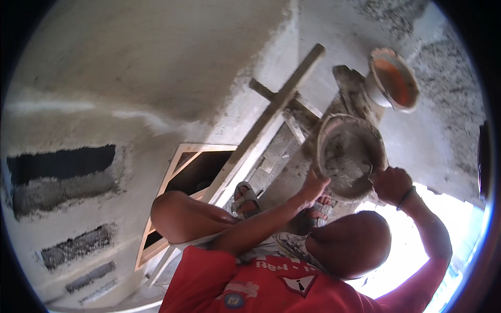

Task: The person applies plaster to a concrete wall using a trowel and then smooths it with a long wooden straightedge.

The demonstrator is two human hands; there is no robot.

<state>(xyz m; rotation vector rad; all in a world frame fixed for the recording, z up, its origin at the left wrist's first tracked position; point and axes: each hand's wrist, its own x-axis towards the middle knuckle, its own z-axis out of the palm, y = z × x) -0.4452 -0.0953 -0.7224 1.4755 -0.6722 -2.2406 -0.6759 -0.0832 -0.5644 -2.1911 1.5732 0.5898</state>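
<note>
A round, mortar-crusted basin (322, 136) stands on a dirty wooden plank in front of me, with wet grey mortar (347, 161) in it. My left hand (314, 188) holds the near left rim, its thumb pointing toward the basin. At the right rim, my right hand (392, 185) is closed in a fist. A thin curved edge shows beside its knuckles, over the mortar, but whatever the fist grips is mostly hidden. Beyond the basin sits a second bowl (371, 86), pale and rough-rimmed, with an orange inside.
The wide plank (284, 190) runs beneath my sandalled feet. A long timber (279, 107) crosses a shorter one on the left. Below it is a wooden-framed opening (175, 161). The plastered wall (156, 62) has several rectangular holes. Bright light comes from the lower right.
</note>
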